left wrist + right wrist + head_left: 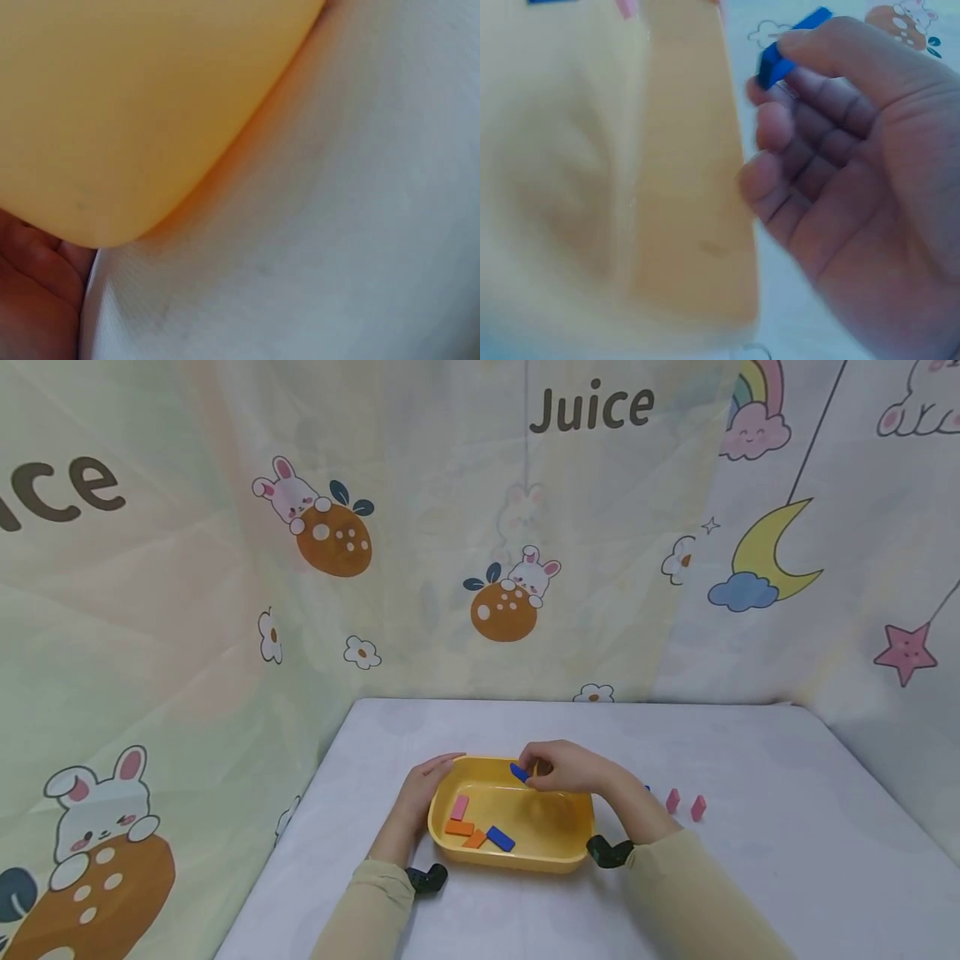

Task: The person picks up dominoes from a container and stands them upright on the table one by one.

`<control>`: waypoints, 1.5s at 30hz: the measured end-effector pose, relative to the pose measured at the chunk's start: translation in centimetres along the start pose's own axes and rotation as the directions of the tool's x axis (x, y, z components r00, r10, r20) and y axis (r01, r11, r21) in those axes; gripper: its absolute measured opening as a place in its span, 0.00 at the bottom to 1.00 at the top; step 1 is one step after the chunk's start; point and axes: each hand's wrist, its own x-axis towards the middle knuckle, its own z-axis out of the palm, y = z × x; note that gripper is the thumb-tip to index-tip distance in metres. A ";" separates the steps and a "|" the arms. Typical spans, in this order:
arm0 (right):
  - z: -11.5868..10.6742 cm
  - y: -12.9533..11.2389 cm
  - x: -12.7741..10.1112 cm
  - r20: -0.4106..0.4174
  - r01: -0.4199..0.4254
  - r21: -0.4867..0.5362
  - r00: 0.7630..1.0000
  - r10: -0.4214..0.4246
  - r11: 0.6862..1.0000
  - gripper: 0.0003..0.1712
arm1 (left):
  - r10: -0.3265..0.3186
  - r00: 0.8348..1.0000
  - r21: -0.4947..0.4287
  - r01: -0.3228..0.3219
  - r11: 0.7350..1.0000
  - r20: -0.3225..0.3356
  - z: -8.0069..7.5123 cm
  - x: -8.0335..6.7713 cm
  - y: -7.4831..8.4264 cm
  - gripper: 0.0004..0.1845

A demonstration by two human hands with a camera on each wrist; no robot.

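While the left hand [422, 791] rests against the left end of a yellow tray [543, 817], its fingers lying extended along the outside and the far-left corner, the right hand [567, 767] grasps a small blue block [518, 772] between thumb and forefinger. Seen from the head, that block shows against the tray's far rim, tilted; the right wrist view shows it pinched by one end, with the other fingers loosely bent beneath. Inside the tray, toward the near left, lie a pink block [459, 807], an orange block [459, 828] just beside it, a second orange block [476, 839] and another blue block [500, 838] to their right. Beyond the right forearm, two more pink blocks [686, 804] stand near each other on the white surface [780, 868], and a sliver of blue peeks out past the arm. Both wrists carry dark devices [610, 852] below pale yellow sleeves [367, 910], and a backdrop [427, 510] printed with rabbits, flowers and a moon rises behind.
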 end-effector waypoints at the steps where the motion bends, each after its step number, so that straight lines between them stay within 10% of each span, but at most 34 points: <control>1: -0.1 0.1 -0.3 -0.007 -0.002 0.005 1.000 0.002 1.000 0.09 | -0.001 1.000 0.001 0.001 1.000 0.001 0.0 0.0 0.0 0.20; 45: 1.2 8.2 -14.9 -0.423 0.115 0.187 0.906 -0.026 0.976 0.14 | -0.003 1.000 -0.039 0.003 0.999 0.001 0.1 0.0 -0.1 0.21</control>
